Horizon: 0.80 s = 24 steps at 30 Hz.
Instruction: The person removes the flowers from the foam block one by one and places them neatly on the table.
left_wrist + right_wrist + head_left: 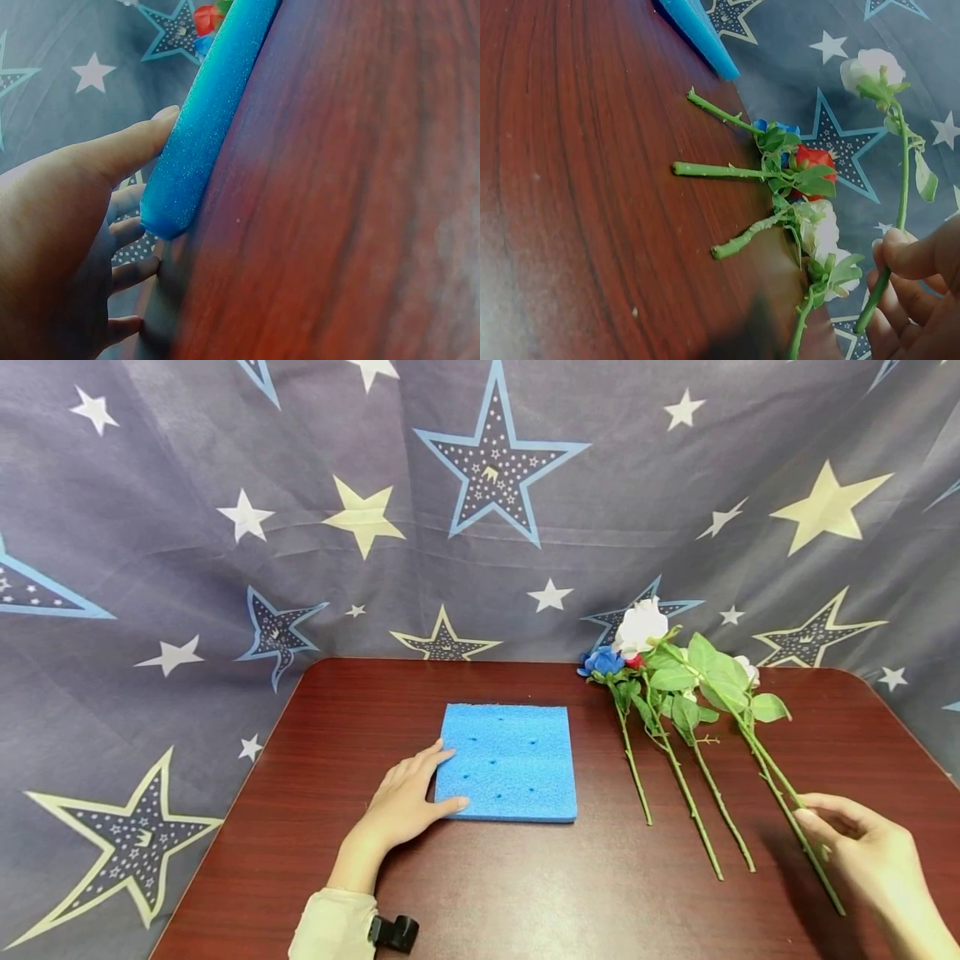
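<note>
A flat blue foam block (504, 764) with several small dark holes lies on the table. My left hand (405, 793) touches its left side, with the thumb on the near corner. In the left wrist view the thumb lies against the block's upper edge and the other fingers reach out beyond it. Over at the right, my right hand (870, 839) pinches the lower stem of a white rose (874, 71) between thumb and fingers. That rose is raised above the table, its bloom pointing away from me.
On the table (322, 760), right of the block, lie more stemmed roses: a blue rose (602, 662), a red rose (814, 166) and two white ones, blooms at the far edge. Behind hangs a grey star-patterned cloth (300, 460).
</note>
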{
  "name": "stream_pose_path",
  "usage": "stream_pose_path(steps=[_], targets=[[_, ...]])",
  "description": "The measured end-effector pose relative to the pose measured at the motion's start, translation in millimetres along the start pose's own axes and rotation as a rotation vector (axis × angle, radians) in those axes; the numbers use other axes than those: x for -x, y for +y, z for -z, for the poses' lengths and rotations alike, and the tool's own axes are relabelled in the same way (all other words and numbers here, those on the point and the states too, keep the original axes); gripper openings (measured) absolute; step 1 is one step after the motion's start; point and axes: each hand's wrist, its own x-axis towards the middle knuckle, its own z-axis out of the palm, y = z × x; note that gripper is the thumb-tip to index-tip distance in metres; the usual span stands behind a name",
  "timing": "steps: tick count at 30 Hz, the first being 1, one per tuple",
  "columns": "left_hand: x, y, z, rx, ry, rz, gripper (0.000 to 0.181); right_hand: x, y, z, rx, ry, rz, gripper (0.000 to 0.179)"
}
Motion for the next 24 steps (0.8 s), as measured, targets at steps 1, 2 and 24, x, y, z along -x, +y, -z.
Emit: stream_pose_path(steps=[1,2,24], targets=[[0.1,0.2,0.1,0.001,0.0,0.0,0.082,0.1,1,1,-0.002,0.001,-0.008,0.011],[0.1,0.5,0.1,0.001,0.0,-0.001,0.082,0.4,3,3,0.003,0.005,-0.011,0.009],[1.4,0.5,-1.0,0.008,-0.007,0.008,0.081,-3.3,43,26,-0.276,0.086,-0.075,0.037]])
